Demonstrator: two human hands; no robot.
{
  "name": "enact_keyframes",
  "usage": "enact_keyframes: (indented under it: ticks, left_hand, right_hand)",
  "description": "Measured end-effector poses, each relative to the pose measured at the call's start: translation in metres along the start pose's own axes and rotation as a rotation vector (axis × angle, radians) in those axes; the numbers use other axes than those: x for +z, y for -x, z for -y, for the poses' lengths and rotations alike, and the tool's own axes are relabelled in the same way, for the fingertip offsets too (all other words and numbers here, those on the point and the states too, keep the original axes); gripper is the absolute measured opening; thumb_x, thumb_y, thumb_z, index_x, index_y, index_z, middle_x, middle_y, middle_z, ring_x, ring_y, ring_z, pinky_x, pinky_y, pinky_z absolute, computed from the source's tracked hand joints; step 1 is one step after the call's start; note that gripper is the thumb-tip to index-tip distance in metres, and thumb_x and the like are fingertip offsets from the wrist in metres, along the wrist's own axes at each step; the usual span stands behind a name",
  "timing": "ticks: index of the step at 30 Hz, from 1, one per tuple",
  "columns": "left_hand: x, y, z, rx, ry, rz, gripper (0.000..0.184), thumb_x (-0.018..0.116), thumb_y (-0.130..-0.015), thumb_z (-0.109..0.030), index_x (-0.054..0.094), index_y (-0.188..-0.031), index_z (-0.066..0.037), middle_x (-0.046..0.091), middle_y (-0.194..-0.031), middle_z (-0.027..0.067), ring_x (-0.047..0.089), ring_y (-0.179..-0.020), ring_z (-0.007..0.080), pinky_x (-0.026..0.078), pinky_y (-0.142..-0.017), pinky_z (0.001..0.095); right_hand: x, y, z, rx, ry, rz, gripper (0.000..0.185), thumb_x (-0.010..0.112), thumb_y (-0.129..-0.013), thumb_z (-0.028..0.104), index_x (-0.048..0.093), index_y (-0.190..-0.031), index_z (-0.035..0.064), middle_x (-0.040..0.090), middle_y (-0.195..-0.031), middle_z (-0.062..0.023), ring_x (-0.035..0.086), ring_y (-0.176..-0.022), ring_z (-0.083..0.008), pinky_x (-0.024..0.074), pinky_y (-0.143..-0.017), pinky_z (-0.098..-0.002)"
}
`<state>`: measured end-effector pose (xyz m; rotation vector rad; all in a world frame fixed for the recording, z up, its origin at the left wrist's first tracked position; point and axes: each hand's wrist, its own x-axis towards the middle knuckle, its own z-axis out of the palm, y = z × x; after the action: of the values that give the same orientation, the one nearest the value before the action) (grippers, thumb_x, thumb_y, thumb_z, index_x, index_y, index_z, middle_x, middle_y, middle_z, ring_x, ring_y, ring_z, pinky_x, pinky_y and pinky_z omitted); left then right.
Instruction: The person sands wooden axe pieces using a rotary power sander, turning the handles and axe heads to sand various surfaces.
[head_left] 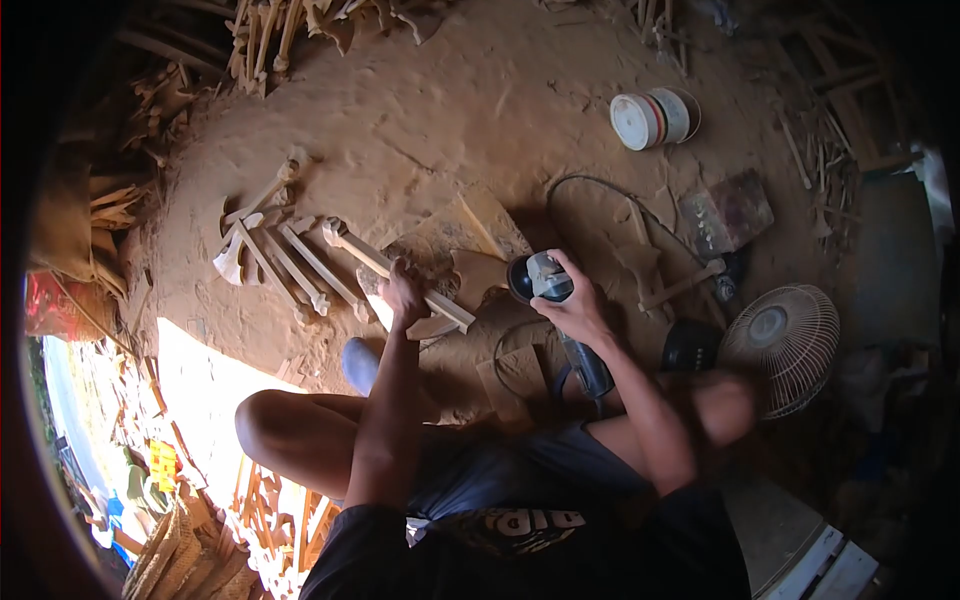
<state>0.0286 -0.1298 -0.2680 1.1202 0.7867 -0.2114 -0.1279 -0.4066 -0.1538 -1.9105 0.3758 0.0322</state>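
My left hand point(402, 294) is closed around a long pale wooden stick point(362, 252) with a carved knob at its far end. The stick slants across in front of me, its squared end toward the lower right. In my right hand point(580, 308) is an angle grinder point(590, 368); the fingers wrap its metal head, and a dark round disc point(520, 279) faces the stick. A gap shows between disc and stick. Under and beyond the hands lies a wooden block point(492, 222). Left of the stick, several similar carved pieces point(290, 270) lie on the ground.
A white bucket point(634, 122) lies on its side at the back right. A fan point(780, 345) and a worn box point(728, 212) stand to the right. The grinder's cable point(590, 178) loops over the sandy floor. Piled wood point(265, 35) lines the back left.
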Motion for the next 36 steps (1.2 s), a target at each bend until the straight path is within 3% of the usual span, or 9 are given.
enact_keyframes:
  ticks: [3,7,10,12,16,22,26,28,36]
  left_hand:
    - [0.000,0.003,-0.002,-0.015,-0.005,0.005,0.029,0.068,-0.100,-0.022,0.050,-0.114,-0.004,0.056,-0.083,0.0103,0.061,-0.063,0.0251,0.055,-0.049,0.0425]
    - [0.003,0.013,-0.011,-0.055,0.011,0.133,0.018,0.060,-0.105,-0.022,0.050,-0.110,-0.007,0.053,-0.078,0.0084,0.057,-0.060,0.0245,0.054,-0.049,0.0414]
    - [0.009,0.024,-0.014,0.053,-0.053,0.087,0.020,0.063,-0.102,-0.020,0.055,-0.089,-0.007,0.048,-0.065,0.0035,0.050,-0.052,0.0192,0.046,-0.047,0.0381]
    - [0.009,0.019,-0.013,0.018,-0.020,0.053,0.021,0.063,-0.103,-0.021,0.056,-0.088,-0.007,0.048,-0.066,0.0036,0.051,-0.052,0.0193,0.046,-0.047,0.0385]
    - [0.004,0.015,-0.009,0.003,0.010,0.057,0.022,0.062,-0.103,-0.021,0.056,-0.088,-0.007,0.048,-0.065,0.0037,0.051,-0.053,0.0195,0.047,-0.047,0.0386]
    - [-0.001,0.003,-0.003,-0.010,-0.037,-0.003,0.020,0.062,-0.102,-0.021,0.059,-0.090,-0.006,0.052,-0.066,0.0047,0.055,-0.056,0.0200,0.049,-0.049,0.0382]
    - [-0.026,-0.039,0.028,0.111,-0.198,0.113,0.024,0.067,-0.101,-0.023,0.049,-0.107,-0.008,0.053,-0.071,0.0073,0.056,-0.056,0.0223,0.050,-0.045,0.0395]
    - [0.003,0.010,-0.006,-0.030,-0.066,-0.064,0.024,0.068,-0.101,-0.024,0.051,-0.107,-0.007,0.054,-0.072,0.0076,0.058,-0.057,0.0229,0.052,-0.047,0.0405]
    - [-0.002,0.008,-0.001,-0.009,-0.008,0.054,0.018,0.064,-0.103,-0.023,0.056,-0.107,-0.007,0.055,-0.074,0.0068,0.058,-0.060,0.0220,0.051,-0.050,0.0393]
  right_hand:
    - [0.012,-0.009,-0.031,-0.116,0.052,-0.139,0.084,0.086,-0.078,0.010,0.051,-0.154,0.0071,0.071,-0.129,-0.0156,0.069,-0.121,-0.0277,0.0523,-0.106,-0.0382]
    - [0.002,-0.011,-0.035,0.014,0.059,-0.120,0.087,0.087,-0.077,0.011,0.050,-0.156,0.0083,0.071,-0.132,-0.0176,0.068,-0.124,-0.0283,0.0518,-0.108,-0.0377]
    - [-0.001,-0.005,-0.020,0.047,0.051,-0.135,0.085,0.087,-0.077,0.010,0.052,-0.155,0.0072,0.070,-0.131,-0.0166,0.068,-0.123,-0.0259,0.0523,-0.107,-0.0367]
    - [-0.009,0.000,0.001,0.146,0.078,-0.026,0.081,0.086,-0.078,0.009,0.053,-0.152,0.0052,0.070,-0.130,-0.0134,0.068,-0.119,-0.0203,0.0530,-0.106,-0.0350]
    - [0.000,0.000,-0.006,0.014,-0.029,-0.019,0.081,0.085,-0.079,0.008,0.052,-0.153,0.0048,0.070,-0.127,-0.0126,0.067,-0.117,-0.0194,0.0532,-0.105,-0.0347]
    - [0.002,-0.005,-0.028,0.009,0.059,-0.139,0.080,0.083,-0.078,0.004,0.052,-0.152,0.0031,0.070,-0.125,-0.0120,0.067,-0.113,-0.0197,0.0538,-0.103,-0.0345]
    - [0.003,0.005,-0.009,-0.059,0.016,-0.100,0.084,0.085,-0.079,0.005,0.050,-0.155,0.0037,0.069,-0.132,-0.0139,0.066,-0.120,-0.0199,0.0521,-0.107,-0.0336]
    - [0.011,0.012,0.004,-0.070,-0.020,-0.041,0.084,0.086,-0.080,0.006,0.050,-0.156,0.0053,0.068,-0.135,-0.0146,0.066,-0.123,-0.0202,0.0515,-0.108,-0.0335]
    - [0.022,0.022,0.050,-0.096,-0.052,0.112,0.085,0.085,-0.079,0.010,0.050,-0.156,0.0046,0.066,-0.143,-0.0176,0.064,-0.134,-0.0264,0.0478,-0.116,-0.0382]
